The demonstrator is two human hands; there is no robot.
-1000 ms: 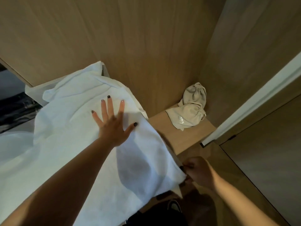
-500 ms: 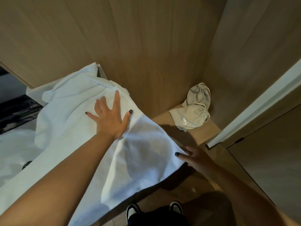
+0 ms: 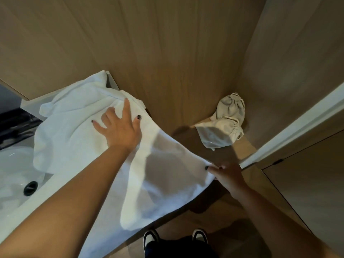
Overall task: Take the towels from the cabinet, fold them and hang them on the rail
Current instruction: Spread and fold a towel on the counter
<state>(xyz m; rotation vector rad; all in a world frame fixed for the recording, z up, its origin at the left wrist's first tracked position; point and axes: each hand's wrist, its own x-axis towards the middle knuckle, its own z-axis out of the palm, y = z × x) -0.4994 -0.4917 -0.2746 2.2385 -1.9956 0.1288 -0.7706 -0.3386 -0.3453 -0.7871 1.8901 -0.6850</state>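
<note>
White terry towel (image 3: 87, 138) lies spread over the counter beside the wash basin (image 3: 13, 170), its right end hanging off the edge above the person's shoes (image 3: 149, 239). A second ago the left hand (image 3: 119, 131) lay flat with fingers fanned; now those fingers bend and gather a ridge of cloth near the wooden wall, though whether they truly grip it or merely press is hard to tell from this angle. The right hand (image 3: 226, 175), which was down below the counter edge, has come up and pinches the towel's near right corner between thumb and fingers. That suggests the smoothing is over and a fold is starting, probably carrying the corner across toward the left hand. A beige drawstring bag (image 3: 221, 129) sits untouched on the wooden ledge (image 3: 242, 146). No rail is in view, so hanging seems some way off.
</note>
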